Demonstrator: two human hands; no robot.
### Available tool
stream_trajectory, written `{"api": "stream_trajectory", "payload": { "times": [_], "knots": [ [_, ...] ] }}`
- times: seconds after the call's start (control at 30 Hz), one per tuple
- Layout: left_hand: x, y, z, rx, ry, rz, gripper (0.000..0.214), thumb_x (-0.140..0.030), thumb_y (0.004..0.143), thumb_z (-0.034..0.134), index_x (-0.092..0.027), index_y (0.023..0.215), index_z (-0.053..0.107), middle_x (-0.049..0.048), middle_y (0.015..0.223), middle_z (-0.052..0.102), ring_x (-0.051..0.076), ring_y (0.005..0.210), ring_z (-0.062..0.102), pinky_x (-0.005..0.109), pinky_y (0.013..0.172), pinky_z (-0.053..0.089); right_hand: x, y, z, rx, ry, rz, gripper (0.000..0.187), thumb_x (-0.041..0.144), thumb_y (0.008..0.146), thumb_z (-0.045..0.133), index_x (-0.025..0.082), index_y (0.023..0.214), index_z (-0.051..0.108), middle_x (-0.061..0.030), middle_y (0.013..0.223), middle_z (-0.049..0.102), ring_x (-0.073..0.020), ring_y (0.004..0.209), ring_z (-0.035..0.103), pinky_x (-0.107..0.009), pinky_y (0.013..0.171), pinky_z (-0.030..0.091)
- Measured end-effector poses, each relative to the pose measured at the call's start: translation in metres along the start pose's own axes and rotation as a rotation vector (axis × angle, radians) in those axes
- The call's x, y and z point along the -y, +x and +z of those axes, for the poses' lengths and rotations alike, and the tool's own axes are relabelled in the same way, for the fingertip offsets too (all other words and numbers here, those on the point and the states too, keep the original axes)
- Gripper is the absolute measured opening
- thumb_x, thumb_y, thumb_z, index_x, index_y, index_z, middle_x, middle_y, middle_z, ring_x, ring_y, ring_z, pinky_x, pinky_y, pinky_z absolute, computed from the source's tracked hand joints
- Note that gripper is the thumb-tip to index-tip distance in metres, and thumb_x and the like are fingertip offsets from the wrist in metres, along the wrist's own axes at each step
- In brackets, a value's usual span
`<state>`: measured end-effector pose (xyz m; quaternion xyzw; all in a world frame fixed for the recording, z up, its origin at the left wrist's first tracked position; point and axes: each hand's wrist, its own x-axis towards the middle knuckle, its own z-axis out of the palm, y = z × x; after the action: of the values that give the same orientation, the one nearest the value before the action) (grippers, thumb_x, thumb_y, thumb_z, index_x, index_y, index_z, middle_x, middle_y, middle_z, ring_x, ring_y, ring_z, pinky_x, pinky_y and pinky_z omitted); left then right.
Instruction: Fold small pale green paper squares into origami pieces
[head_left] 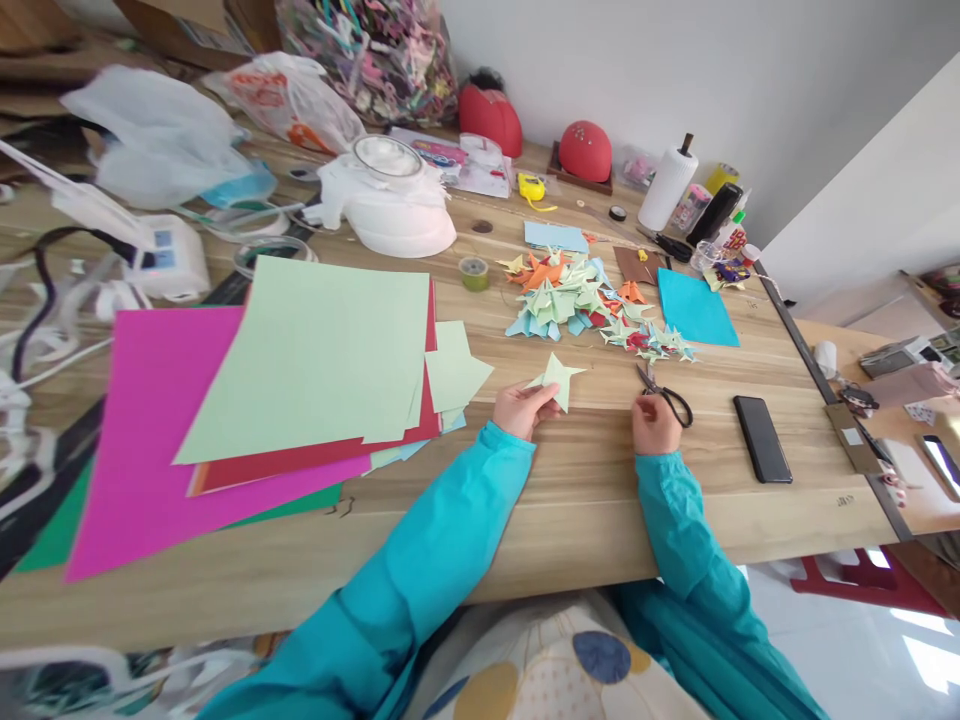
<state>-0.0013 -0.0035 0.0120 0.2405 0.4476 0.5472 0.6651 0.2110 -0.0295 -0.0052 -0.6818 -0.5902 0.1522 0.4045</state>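
Note:
My left hand (523, 408) pinches a folded pale green paper shape (559, 379) with pointed tips, held just above the wooden table (585, 500). My right hand (654, 423) rests on the table with its fingers curled at the handles of black scissors (664, 392), whose blades point away from me. Beyond both hands lies a pile of folded paper shapes (592, 305) in green, orange, blue and red.
A stack of large coloured sheets (300, 380), pale green on top of red and magenta, lies to the left. A black phone (761, 438) is at the right, a blue sheet (696, 308) behind it. A white appliance (394, 200), plastic bags and clutter fill the back.

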Motion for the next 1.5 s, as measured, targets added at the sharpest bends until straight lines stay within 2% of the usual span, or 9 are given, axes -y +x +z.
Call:
{"api": "stream_trajectory", "payload": {
  "times": [0.07, 0.13, 0.43, 0.63, 0.73, 0.87, 0.97, 1.2, 1.5],
  "knots": [
    [0.001, 0.000, 0.000, 0.018, -0.002, -0.002, 0.030, -0.031, 0.046, 0.077, -0.011, 0.064, 0.063, -0.0001, 0.048, 0.058, 0.011, 0.044, 0.054, 0.024, 0.044, 0.045, -0.014, 0.005, -0.016, -0.148, -0.305, -0.003, 0.029, 0.032, 0.071, 0.052, 0.014, 0.093, 0.060, -0.0135, 0.098, 0.060, -0.0247, 0.093, 0.054, -0.039, 0.083, 0.041],
    [0.002, 0.001, 0.001, 0.043, -0.010, -0.007, 0.031, -0.031, 0.047, 0.076, -0.010, 0.064, 0.063, 0.0003, 0.047, 0.058, 0.012, 0.044, 0.055, 0.024, 0.045, 0.046, -0.023, 0.007, -0.026, -0.155, -0.489, 0.041, 0.036, 0.030, 0.070, 0.053, 0.012, 0.100, 0.058, -0.0140, 0.101, 0.059, -0.0251, 0.094, 0.053, -0.039, 0.085, 0.038],
    [-0.001, -0.002, 0.003, 0.089, -0.046, 0.004, 0.036, -0.027, 0.045, 0.078, -0.010, 0.073, 0.064, 0.0002, 0.051, 0.060, 0.011, 0.042, 0.053, 0.023, 0.043, 0.045, -0.020, 0.011, -0.029, -0.053, -0.635, 0.077, 0.039, 0.031, 0.069, 0.055, 0.014, 0.104, 0.058, -0.0120, 0.097, 0.061, -0.0242, 0.090, 0.054, -0.035, 0.081, 0.038],
    [-0.002, -0.002, 0.002, 0.088, -0.007, -0.003, 0.034, -0.029, 0.046, 0.077, -0.009, 0.071, 0.064, 0.0009, 0.050, 0.060, 0.012, 0.045, 0.055, 0.023, 0.043, 0.046, 0.004, 0.003, -0.034, -0.138, -0.386, 0.263, 0.043, 0.032, 0.059, 0.062, 0.019, 0.099, 0.057, -0.0050, 0.087, 0.063, -0.0215, 0.083, 0.057, -0.035, 0.076, 0.042],
    [-0.001, -0.002, 0.001, 0.120, 0.036, -0.006, 0.032, -0.030, 0.049, 0.076, -0.009, 0.070, 0.065, 0.0029, 0.053, 0.062, 0.013, 0.047, 0.057, 0.022, 0.043, 0.046, 0.018, -0.007, -0.036, -0.128, 0.013, 0.349, 0.049, 0.034, 0.053, 0.068, 0.017, 0.097, 0.056, -0.0037, 0.079, 0.060, -0.0174, 0.070, 0.058, -0.033, 0.069, 0.046],
    [0.000, -0.002, 0.001, 0.154, 0.038, -0.018, 0.032, -0.031, 0.049, 0.076, -0.009, 0.070, 0.065, 0.0041, 0.056, 0.064, 0.014, 0.049, 0.059, 0.023, 0.044, 0.048, 0.037, -0.030, -0.032, 0.268, 0.783, 0.513, 0.063, 0.033, 0.051, 0.072, 0.018, 0.107, 0.048, -0.0007, 0.070, 0.059, -0.0137, 0.058, 0.056, -0.027, 0.053, 0.045],
    [-0.001, -0.004, 0.002, 0.171, 0.040, -0.037, 0.032, -0.032, 0.049, 0.076, -0.010, 0.069, 0.065, 0.0040, 0.055, 0.064, 0.015, 0.049, 0.060, 0.025, 0.044, 0.049, 0.051, -0.050, -0.025, 0.513, 1.016, 0.602, 0.055, 0.036, 0.057, 0.070, 0.016, 0.104, 0.051, 0.0040, 0.059, 0.051, -0.0074, 0.045, 0.047, -0.020, 0.040, 0.037],
    [-0.002, -0.007, 0.003, 0.190, 0.051, -0.042, 0.029, -0.032, 0.051, 0.075, -0.010, 0.066, 0.063, 0.0030, 0.050, 0.062, 0.013, 0.043, 0.056, 0.024, 0.041, 0.048, 0.071, -0.074, -0.018, 0.529, 0.664, 0.507, 0.044, 0.050, 0.075, 0.051, 0.012, 0.097, 0.054, 0.0018, 0.056, 0.050, -0.0067, 0.037, 0.043, -0.018, 0.031, 0.032],
    [-0.007, -0.012, 0.004, 0.212, 0.085, -0.064, 0.030, -0.032, 0.050, 0.075, -0.009, 0.065, 0.064, 0.0023, 0.049, 0.061, 0.011, 0.041, 0.055, 0.022, 0.039, 0.047, 0.075, -0.082, -0.014, 0.607, 0.417, 0.372, 0.046, 0.053, 0.077, 0.048, 0.011, 0.093, 0.059, 0.0041, 0.048, 0.043, -0.0057, 0.034, 0.039, -0.018, 0.032, 0.033]
  ]
}}
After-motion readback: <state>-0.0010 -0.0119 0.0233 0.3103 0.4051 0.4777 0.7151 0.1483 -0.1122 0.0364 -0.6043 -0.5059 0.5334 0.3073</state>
